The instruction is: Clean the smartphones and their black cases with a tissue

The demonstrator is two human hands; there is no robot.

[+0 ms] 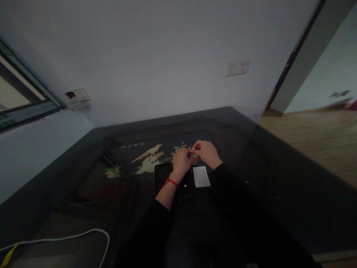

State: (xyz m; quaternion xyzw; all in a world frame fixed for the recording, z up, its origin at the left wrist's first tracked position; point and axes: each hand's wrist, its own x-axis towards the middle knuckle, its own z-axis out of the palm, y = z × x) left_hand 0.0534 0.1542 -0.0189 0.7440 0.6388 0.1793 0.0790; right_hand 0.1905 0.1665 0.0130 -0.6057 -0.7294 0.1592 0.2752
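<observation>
My left hand (pixel 182 162), with a red string round its wrist, and my right hand (pixel 205 152) meet over a dark glass table (pixel 264 175). Both have their fingers curled and pinched on a small pale, shiny thing (pixel 193 157) between them; it is too small and dim to name. Under my left wrist lies a black phone (pixel 178 184), flat on the table. A small white sheet (pixel 201 176) lies just to its right, below my right hand. Black sleeves cover both forearms.
The table bears a painted bird-and-flower picture (pixel 150 158) to the left of my hands. A white cable (pixel 83 235) curls at the near left. Wall sockets (pixel 237 68) sit on the wall behind. A window (pixel 22 96) is at left, a wooden floor (pixel 315 137) at right.
</observation>
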